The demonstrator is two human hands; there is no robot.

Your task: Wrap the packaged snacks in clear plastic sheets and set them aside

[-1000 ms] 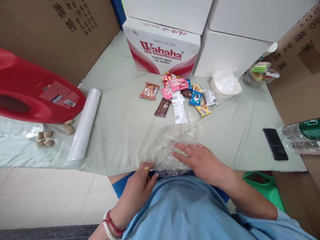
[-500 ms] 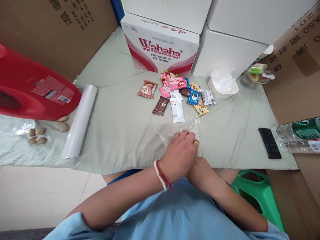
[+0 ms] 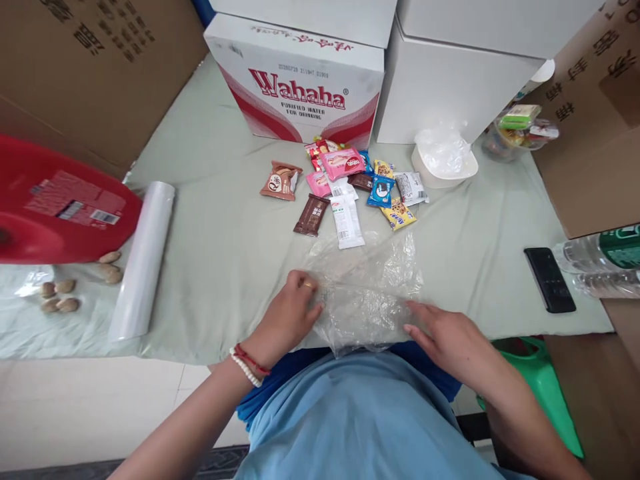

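A crumpled clear plastic bag (image 3: 370, 313) lies spread at the table's front edge, part of it hanging toward my lap. My left hand (image 3: 290, 310) is at its left side, fingers curled in and closed on the plastic. On the right side, my right hand (image 3: 445, 333) touches the bag with fingertips stretched out, thumb and forefinger apart. Just beyond the bag is a pile of wrapped snacks: a white packet (image 3: 347, 223), a dark brown packet (image 3: 311, 215), a pink packet (image 3: 343, 163), a blue packet (image 3: 381, 192) and a yellow packet (image 3: 399, 215). A brown round-cake packet (image 3: 281, 181) sits slightly apart.
Behind the snacks stand a Wahaha carton (image 3: 300, 87) and a white bowl (image 3: 445, 167) holding clear plastic. At left are a white roll (image 3: 143, 260), a red jug (image 3: 65, 213) and several nuts (image 3: 67, 305). A phone (image 3: 550, 280) and bottles (image 3: 583, 255) lie right.
My hands, overlapped before, have moved apart to left and right. The clear plastic bag between them is now spread wider. The view has shifted a little.
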